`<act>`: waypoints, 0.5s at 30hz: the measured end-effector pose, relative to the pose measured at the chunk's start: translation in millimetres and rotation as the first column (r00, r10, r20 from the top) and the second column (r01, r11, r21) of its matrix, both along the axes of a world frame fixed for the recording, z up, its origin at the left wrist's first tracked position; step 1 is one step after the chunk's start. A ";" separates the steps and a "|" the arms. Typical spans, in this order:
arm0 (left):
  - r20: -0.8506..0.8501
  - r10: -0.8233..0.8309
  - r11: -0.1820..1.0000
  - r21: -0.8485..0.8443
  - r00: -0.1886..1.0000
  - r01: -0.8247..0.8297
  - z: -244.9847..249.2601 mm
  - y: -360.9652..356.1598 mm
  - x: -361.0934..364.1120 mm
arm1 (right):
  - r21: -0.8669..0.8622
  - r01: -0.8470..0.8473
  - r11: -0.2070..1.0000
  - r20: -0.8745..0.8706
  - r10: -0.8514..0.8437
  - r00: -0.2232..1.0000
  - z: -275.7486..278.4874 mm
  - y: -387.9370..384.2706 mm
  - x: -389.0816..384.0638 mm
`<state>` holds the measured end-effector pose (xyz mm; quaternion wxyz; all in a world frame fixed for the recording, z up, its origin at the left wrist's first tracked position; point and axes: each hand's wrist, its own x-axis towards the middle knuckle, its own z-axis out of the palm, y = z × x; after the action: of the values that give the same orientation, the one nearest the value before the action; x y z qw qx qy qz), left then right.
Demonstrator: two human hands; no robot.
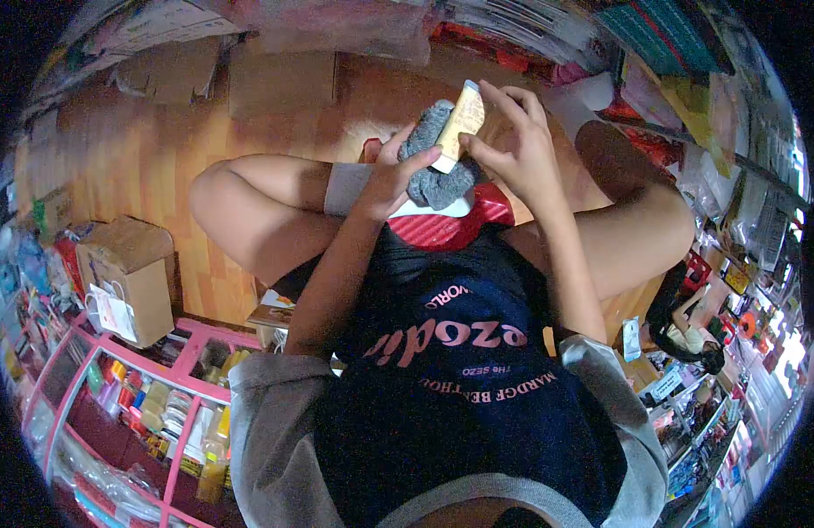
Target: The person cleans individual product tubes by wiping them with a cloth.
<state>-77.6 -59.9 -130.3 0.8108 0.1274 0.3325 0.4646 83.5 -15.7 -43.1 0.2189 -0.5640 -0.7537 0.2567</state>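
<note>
Head view, the only one supplied. The person sits cross-legged on a wooden floor [151, 158], both hands raised over the lap.

The left hand [385, 180] is closed around the left side of a grey fuzzy fabric item [438, 176] and grasps it from below and behind. The right hand [512, 150] pinches a cream card label [461, 119] between thumb and fingers. The label stands tilted against the top of the fabric item and touches it. Whether it is fastened there cannot be told.

A red ribbed object with a white rim [451, 227] lies directly beneath the fabric item, on the lap.

Progress, as judged: the work is mid-handling. Label and fabric item are together and both hands are engaged, so nothing has been set down or parted. No finished pieces can be made out near the hands.

Surroundings: a cardboard box [129, 273] stands to the left, above a pink shelf unit [191, 352] stocked with small goods.
</note>
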 end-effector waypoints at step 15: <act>-0.099 0.003 1.000 -0.009 0.995 -0.004 6.7 1.3 0.1 | 0.004 -0.024 1.000 0.088 0.023 0.996 -5.3 -3.4 -1.0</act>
<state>-77.6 -58.6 -123.6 0.7932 0.1461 0.3745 0.4575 82.5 -19.1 -48.4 0.1839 -0.5652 -0.7699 0.2325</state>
